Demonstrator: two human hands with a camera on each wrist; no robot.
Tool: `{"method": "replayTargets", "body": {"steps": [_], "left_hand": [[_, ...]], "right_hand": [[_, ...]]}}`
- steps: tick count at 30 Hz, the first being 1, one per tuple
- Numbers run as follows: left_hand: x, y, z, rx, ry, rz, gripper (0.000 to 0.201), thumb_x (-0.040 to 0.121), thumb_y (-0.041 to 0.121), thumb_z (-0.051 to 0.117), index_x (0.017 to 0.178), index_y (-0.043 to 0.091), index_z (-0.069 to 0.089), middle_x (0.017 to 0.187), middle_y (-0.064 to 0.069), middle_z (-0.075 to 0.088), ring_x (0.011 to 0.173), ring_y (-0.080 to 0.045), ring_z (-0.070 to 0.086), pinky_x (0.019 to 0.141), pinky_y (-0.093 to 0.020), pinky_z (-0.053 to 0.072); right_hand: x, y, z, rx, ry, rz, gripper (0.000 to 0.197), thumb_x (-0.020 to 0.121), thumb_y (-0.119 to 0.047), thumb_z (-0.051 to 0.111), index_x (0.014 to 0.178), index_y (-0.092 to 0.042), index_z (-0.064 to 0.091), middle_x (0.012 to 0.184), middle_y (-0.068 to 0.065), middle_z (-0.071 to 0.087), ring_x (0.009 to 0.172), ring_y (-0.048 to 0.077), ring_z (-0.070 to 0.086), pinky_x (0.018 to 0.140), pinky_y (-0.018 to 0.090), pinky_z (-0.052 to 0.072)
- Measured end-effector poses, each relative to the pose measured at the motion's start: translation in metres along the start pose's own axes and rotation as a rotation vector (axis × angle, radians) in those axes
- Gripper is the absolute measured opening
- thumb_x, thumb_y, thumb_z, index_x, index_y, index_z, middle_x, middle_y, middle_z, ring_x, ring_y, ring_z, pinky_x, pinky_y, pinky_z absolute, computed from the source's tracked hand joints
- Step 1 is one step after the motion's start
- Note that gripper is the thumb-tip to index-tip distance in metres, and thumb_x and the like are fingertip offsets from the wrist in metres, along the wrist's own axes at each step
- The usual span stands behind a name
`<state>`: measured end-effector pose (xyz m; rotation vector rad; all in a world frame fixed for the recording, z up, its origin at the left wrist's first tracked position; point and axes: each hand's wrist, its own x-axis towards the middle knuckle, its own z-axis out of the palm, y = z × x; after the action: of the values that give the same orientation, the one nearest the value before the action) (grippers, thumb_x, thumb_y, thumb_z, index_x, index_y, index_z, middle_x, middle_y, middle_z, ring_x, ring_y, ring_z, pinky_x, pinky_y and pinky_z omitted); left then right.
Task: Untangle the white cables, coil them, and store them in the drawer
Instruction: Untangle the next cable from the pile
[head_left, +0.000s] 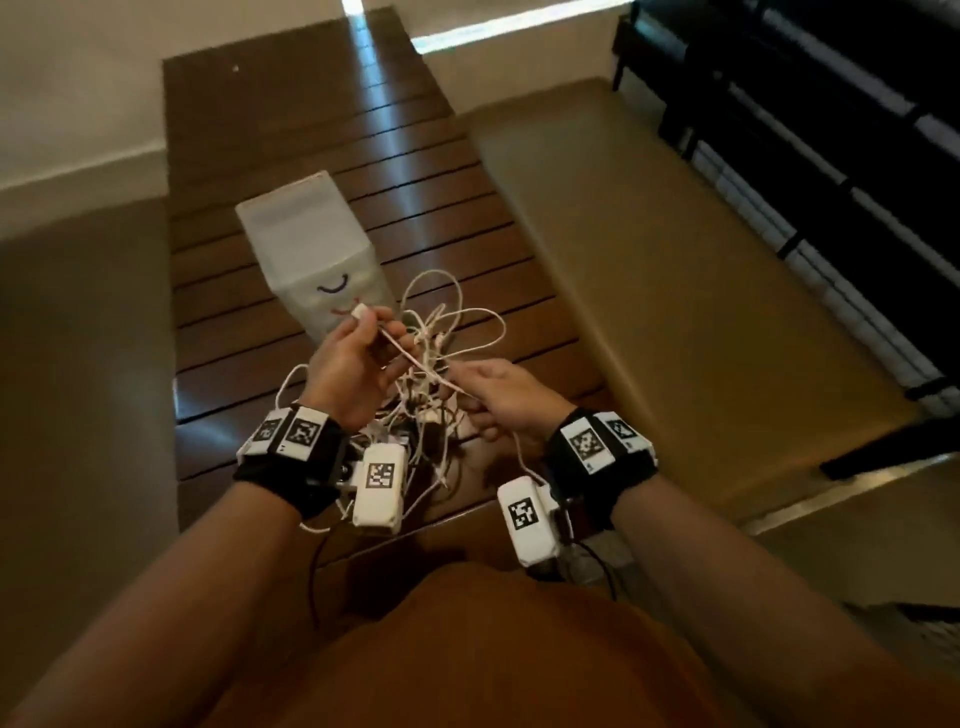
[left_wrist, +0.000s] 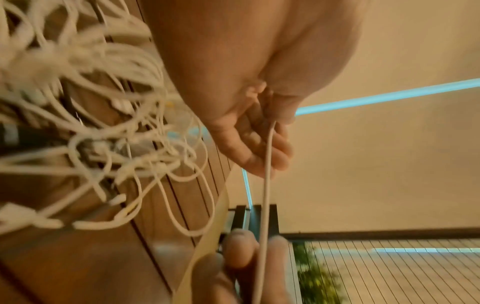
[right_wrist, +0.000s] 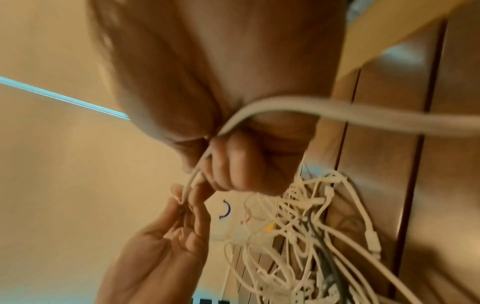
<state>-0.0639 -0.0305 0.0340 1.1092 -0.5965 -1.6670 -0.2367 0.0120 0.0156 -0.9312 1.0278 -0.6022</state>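
Note:
A tangle of white cables (head_left: 441, 358) lies on the slatted dark wooden table (head_left: 322, 130) just in front of me. One white cable (head_left: 418, 361) is stretched between both hands above the heap. My left hand (head_left: 379, 330) pinches it near its white plug (head_left: 360, 312). My right hand (head_left: 467, 387) grips the same cable in a fist, and the rest trails past my wrist. In the left wrist view the held cable (left_wrist: 267, 164) runs straight from my left fingers (left_wrist: 259, 144). A white translucent drawer box (head_left: 311, 249) with a drawn smile stands behind the tangle, and its drawer looks closed.
The table's near edge is at my waist. Tan floor (head_left: 649, 260) lies to the right of the table, with dark furniture (head_left: 831, 130) beyond it. A darker cable (right_wrist: 319, 246) is mixed into the white heap (right_wrist: 298, 226). Bare slats stretch behind the box.

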Motion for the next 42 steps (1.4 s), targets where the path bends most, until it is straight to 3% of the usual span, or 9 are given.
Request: {"method": "replayTargets", "body": {"steps": [4, 8, 12, 17, 22, 28, 33, 38, 42], "left_hand": [[0.001, 0.017, -0.042, -0.228, 0.221, 0.099, 0.026, 0.104, 0.022, 0.036, 0.086, 0.012, 0.052, 0.054, 0.002, 0.041, 0.046, -0.009, 0.041, 0.051, -0.023, 0.049], [-0.004, 0.02, -0.068, -0.255, 0.329, 0.167, 0.028, 0.104, 0.021, 0.035, 0.081, 0.014, 0.047, 0.049, 0.006, 0.032, 0.042, -0.006, 0.028, 0.04, -0.016, 0.027], [-0.011, 0.019, -0.088, -0.19, 0.397, 0.203, 0.028, 0.105, 0.022, 0.034, 0.082, 0.016, 0.047, 0.047, 0.008, 0.031, 0.038, -0.004, 0.025, 0.036, -0.016, 0.019], [-0.019, 0.024, -0.109, -0.104, 0.389, 0.156, 0.027, 0.105, 0.021, 0.033, 0.084, 0.015, 0.049, 0.046, 0.009, 0.035, 0.036, -0.003, 0.026, 0.034, -0.015, 0.018], [-0.026, 0.019, -0.118, -0.087, 0.408, 0.103, 0.026, 0.104, 0.021, 0.035, 0.085, 0.014, 0.051, 0.048, 0.008, 0.035, 0.036, -0.003, 0.026, 0.035, -0.015, 0.017], [-0.031, 0.011, -0.117, -0.061, 0.411, 0.073, 0.024, 0.103, 0.021, 0.036, 0.087, 0.013, 0.052, 0.052, 0.007, 0.037, 0.037, -0.003, 0.027, 0.034, -0.015, 0.018], [-0.028, 0.008, -0.116, -0.006, 0.364, 0.035, 0.026, 0.104, 0.022, 0.036, 0.087, 0.014, 0.053, 0.053, 0.007, 0.038, 0.038, -0.002, 0.025, 0.033, -0.014, 0.016], [-0.022, 0.004, -0.111, 0.048, 0.349, 0.009, 0.025, 0.103, 0.021, 0.038, 0.088, 0.013, 0.056, 0.052, 0.008, 0.04, 0.038, -0.002, 0.027, 0.034, -0.014, 0.016], [-0.018, 0.003, -0.108, 0.072, 0.35, 0.001, 0.023, 0.102, 0.02, 0.039, 0.088, 0.012, 0.056, 0.054, 0.006, 0.039, 0.037, -0.002, 0.027, 0.034, -0.014, 0.017]], "right_hand": [[0.024, 0.011, 0.006, -0.345, -0.151, -0.071, 0.032, 0.103, -0.023, 0.043, 0.079, -0.016, 0.063, 0.05, -0.007, 0.034, 0.043, 0.01, 0.026, 0.041, 0.024, 0.019], [0.037, 0.033, -0.004, -0.459, -0.324, 0.112, 0.034, 0.103, -0.021, 0.041, 0.083, -0.011, 0.066, 0.049, -0.005, 0.048, 0.05, 0.02, 0.036, 0.052, 0.031, 0.024], [0.041, 0.019, -0.02, -0.858, -0.52, 0.289, 0.028, 0.102, -0.022, 0.044, 0.09, -0.018, 0.069, 0.074, -0.004, 0.068, 0.063, 0.002, 0.057, 0.059, 0.019, 0.04], [0.059, -0.016, -0.031, -1.054, -0.333, 0.193, 0.02, 0.097, -0.021, 0.054, 0.097, -0.007, 0.069, 0.088, 0.002, 0.069, 0.081, 0.016, 0.064, 0.065, 0.019, 0.047], [0.077, -0.035, 0.005, -0.922, -0.321, -0.027, 0.016, 0.094, -0.015, 0.059, 0.104, -0.02, 0.071, 0.092, -0.008, 0.069, 0.088, 0.011, 0.067, 0.08, 0.026, 0.053], [0.11, 0.007, 0.042, -1.519, -0.262, -0.181, 0.027, 0.09, -0.01, 0.057, 0.111, -0.019, 0.069, 0.122, 0.007, 0.056, 0.109, 0.028, 0.058, 0.092, 0.036, 0.049], [0.121, 0.021, 0.032, -1.441, -0.154, -0.119, 0.035, 0.086, -0.004, 0.054, 0.11, -0.027, 0.065, 0.117, 0.007, 0.054, 0.105, 0.03, 0.059, 0.088, 0.044, 0.052], [0.114, 0.022, 0.038, -1.204, -0.345, 0.01, 0.045, 0.082, -0.036, 0.073, 0.123, -0.02, 0.063, 0.114, -0.003, 0.062, 0.106, 0.018, 0.061, 0.088, 0.033, 0.05], [0.108, 0.024, 0.044, -1.077, -0.231, -0.046, 0.02, 0.088, -0.046, 0.064, 0.084, -0.028, 0.069, 0.081, -0.013, 0.06, 0.076, 0.007, 0.058, 0.072, 0.028, 0.045]]}}
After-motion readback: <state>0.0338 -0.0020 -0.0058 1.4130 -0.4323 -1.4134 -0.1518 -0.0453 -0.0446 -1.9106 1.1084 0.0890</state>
